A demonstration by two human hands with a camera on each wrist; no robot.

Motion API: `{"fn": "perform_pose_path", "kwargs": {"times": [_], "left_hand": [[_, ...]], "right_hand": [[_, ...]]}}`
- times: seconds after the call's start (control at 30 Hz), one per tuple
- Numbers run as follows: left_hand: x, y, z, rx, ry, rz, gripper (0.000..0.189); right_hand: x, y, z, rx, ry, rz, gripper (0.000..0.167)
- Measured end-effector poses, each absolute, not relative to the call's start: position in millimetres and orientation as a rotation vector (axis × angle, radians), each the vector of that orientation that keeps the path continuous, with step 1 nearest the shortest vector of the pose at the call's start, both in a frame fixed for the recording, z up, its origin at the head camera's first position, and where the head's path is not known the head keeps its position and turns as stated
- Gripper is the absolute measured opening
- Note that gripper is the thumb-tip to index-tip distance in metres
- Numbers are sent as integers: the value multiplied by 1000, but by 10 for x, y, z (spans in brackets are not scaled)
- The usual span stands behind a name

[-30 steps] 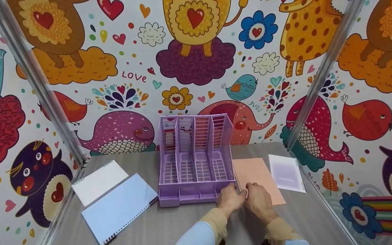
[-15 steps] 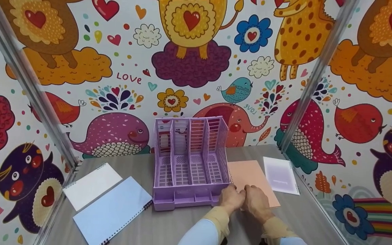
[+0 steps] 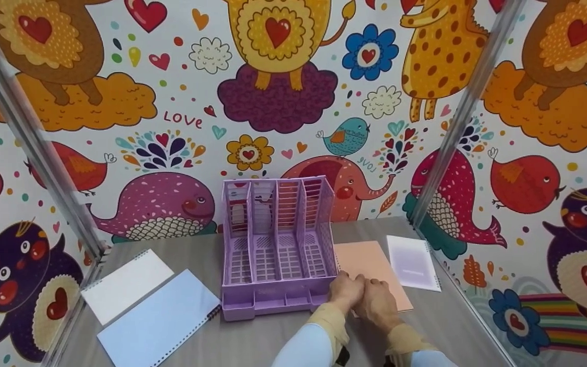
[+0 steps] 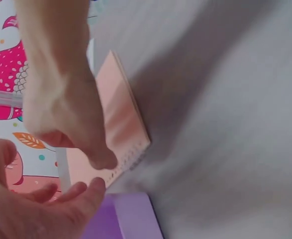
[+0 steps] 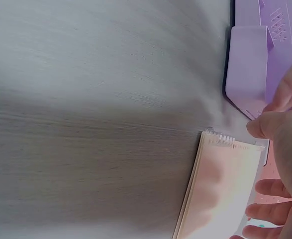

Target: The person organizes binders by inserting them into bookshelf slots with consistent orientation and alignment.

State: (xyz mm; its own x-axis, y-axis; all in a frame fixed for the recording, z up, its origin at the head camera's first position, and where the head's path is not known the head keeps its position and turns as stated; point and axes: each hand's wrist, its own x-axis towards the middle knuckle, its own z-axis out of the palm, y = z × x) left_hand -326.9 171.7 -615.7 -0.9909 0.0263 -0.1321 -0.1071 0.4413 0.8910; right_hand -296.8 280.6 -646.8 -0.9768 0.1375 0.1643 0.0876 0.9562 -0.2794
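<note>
A peach spiral notebook [image 3: 375, 260] lies on the table just right of a purple desk organizer [image 3: 278, 293]. Over the notebook's near-left corner my left hand [image 3: 346, 292] and right hand [image 3: 379, 307] are close together, with their fingertips nearly meeting. In the left wrist view, the fingers of my left hand [image 4: 41, 211] and the thumb of my right hand [image 4: 68, 109] are beside the clear spiral binding [image 4: 133, 157]. The right wrist view has my right hand [image 5: 290, 149] at the notebook's bound edge [image 5: 235, 144]. Whether either hand pinches the binding is hidden.
A blue spiral notebook [image 3: 161, 316] and a white one [image 3: 128, 285] lie at the left of the table. A white-and-purple notebook [image 3: 413, 262] is at the right. Printed walls with metal posts [image 3: 438, 168] border the table.
The head view has shifted, so the scene slides slightly left and down. Both hands stay at the peach notebook's corner, their fingers slightly closer together.
</note>
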Motion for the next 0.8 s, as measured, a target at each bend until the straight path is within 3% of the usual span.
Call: {"fn": "perform_pose_path", "kwargs": {"times": [0.2, 0.47, 0.8], "left_hand": [[-3695, 2080, -6812, -114, 2483, 1657, 68], [-3334, 1824, -6046, -196, 2391, 1621, 61], [-3271, 1915, -5888, -298, 2166, 1792, 54]], "right_hand": [[-2952, 2848, -6478, -146, -2911, 418, 59], [-2970, 2777, -6550, -17, -2862, 451, 44], [-3006, 2860, -6672, 75, -2835, 490, 24]]}}
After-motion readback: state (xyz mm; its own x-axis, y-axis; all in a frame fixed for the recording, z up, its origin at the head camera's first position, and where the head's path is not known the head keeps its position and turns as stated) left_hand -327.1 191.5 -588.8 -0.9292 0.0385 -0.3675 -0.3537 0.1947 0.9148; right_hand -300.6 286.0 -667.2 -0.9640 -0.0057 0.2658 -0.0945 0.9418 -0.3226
